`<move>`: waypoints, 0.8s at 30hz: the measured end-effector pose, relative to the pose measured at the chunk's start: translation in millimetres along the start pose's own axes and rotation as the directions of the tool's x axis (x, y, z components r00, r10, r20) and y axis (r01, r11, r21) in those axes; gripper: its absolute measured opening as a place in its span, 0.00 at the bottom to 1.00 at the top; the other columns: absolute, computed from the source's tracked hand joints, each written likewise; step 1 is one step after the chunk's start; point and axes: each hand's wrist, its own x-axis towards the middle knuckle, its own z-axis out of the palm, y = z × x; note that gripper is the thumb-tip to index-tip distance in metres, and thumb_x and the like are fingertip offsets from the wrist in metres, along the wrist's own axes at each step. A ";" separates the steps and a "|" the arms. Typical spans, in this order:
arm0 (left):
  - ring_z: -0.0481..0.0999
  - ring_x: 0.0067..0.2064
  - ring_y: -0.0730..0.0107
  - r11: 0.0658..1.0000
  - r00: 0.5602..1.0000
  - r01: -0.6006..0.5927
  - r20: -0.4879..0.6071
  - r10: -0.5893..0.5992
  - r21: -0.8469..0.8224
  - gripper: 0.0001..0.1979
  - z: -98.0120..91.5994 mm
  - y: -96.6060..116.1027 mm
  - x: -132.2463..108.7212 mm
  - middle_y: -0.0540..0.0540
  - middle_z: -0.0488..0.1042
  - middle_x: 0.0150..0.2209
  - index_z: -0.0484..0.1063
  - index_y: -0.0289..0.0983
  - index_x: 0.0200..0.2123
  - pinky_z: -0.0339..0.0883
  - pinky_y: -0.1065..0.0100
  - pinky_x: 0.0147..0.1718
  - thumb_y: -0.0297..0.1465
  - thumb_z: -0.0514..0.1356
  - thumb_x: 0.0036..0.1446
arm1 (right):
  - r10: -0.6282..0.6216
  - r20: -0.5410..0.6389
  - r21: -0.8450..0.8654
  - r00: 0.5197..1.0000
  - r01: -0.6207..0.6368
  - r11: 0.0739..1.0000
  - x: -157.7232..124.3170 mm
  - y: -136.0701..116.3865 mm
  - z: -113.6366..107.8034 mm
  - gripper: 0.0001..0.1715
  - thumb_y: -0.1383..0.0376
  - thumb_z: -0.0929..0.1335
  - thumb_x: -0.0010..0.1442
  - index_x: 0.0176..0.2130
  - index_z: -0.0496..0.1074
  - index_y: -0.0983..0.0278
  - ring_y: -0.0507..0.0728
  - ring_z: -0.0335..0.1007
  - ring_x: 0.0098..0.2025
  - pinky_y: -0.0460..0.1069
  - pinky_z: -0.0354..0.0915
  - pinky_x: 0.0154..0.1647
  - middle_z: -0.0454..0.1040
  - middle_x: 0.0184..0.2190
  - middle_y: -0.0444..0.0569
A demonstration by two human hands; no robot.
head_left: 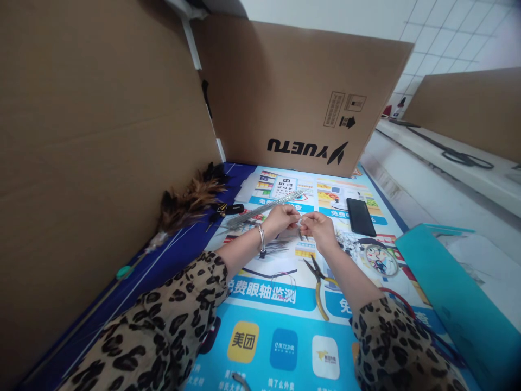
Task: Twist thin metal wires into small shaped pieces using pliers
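My left hand (281, 218), with a silver bracelet (261, 239) at its wrist, is closed in a pinch. Its fingertips almost meet those of my right hand (319, 228), which is pinched too. Whatever lies between them is too small to make out; a few short dark strands show just below my right fingers. A bundle of thin silvery wires (248, 215) lies beyond and left of my left hand. Shorter loose wires (277, 248) are spread beneath both hands. Below my right hand rest pliers (321, 304) with yellow handles, their jaws parted.
A black phone (361, 217) and a round clear dish (381, 259) of small items lie rightward, beside a teal box (451, 293). A feather duster (191, 198) and small black object (234, 209) are leftward. Cardboard panels (301, 92) wall the back and left.
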 end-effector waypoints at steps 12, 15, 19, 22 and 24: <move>0.68 0.21 0.79 0.991 0.998 0.043 -0.048 -0.050 -0.128 0.06 11.1 2.7 -7.2 0.50 0.70 0.21 0.68 0.32 0.26 0.64 0.75 0.22 0.30 0.59 0.46 | -0.031 -0.022 -0.149 0.999 0.028 0.988 -1.2 0.7 3.1 0.14 0.57 0.66 0.47 0.31 0.68 0.65 0.49 0.66 0.23 0.46 0.68 0.26 0.68 0.20 0.42; 0.67 0.21 0.80 0.992 0.998 0.059 -0.004 -0.060 -0.112 0.07 8.5 3.2 -6.5 0.50 0.69 0.21 0.68 0.32 0.27 0.64 0.75 0.22 0.31 0.59 0.47 | -0.042 -0.023 -0.272 0.999 0.034 0.962 0.9 0.9 -0.5 0.14 0.57 0.64 0.48 0.32 0.69 0.64 0.49 0.67 0.23 0.45 0.66 0.24 0.70 0.21 0.42; 0.69 0.21 0.78 0.993 0.979 0.108 0.169 -0.114 0.042 0.09 -3.8 7.8 -3.9 0.49 0.70 0.22 0.69 0.32 0.28 0.63 0.75 0.21 0.33 0.59 0.47 | -0.049 -0.018 -0.499 0.999 0.034 0.866 5.3 -0.7 -9.7 0.11 0.58 0.64 0.46 0.28 0.71 0.62 0.50 0.64 0.20 0.44 0.61 0.22 0.69 0.18 0.41; 0.70 0.22 0.76 0.964 0.970 0.013 0.230 -0.076 0.264 0.10 -16.9 16.1 -2.3 0.48 0.71 0.22 0.70 0.32 0.30 0.60 0.75 0.22 0.33 0.58 0.47 | -0.044 -0.011 -0.656 0.999 0.026 0.754 8.7 -2.3 -15.2 0.08 0.61 0.65 0.44 0.24 0.72 0.62 0.51 0.64 0.22 0.44 0.58 0.23 0.70 0.18 0.42; 0.69 0.23 0.76 0.901 0.966 -0.087 0.256 -0.027 0.425 0.10 -26.4 22.9 -2.0 0.49 0.71 0.21 0.72 0.33 0.30 0.59 0.75 0.22 0.34 0.56 0.48 | -0.035 -0.006 -0.739 0.999 0.020 0.673 10.1 -3.1 -16.6 0.06 0.62 0.65 0.43 0.22 0.72 0.61 0.52 0.65 0.23 0.44 0.56 0.24 0.71 0.19 0.43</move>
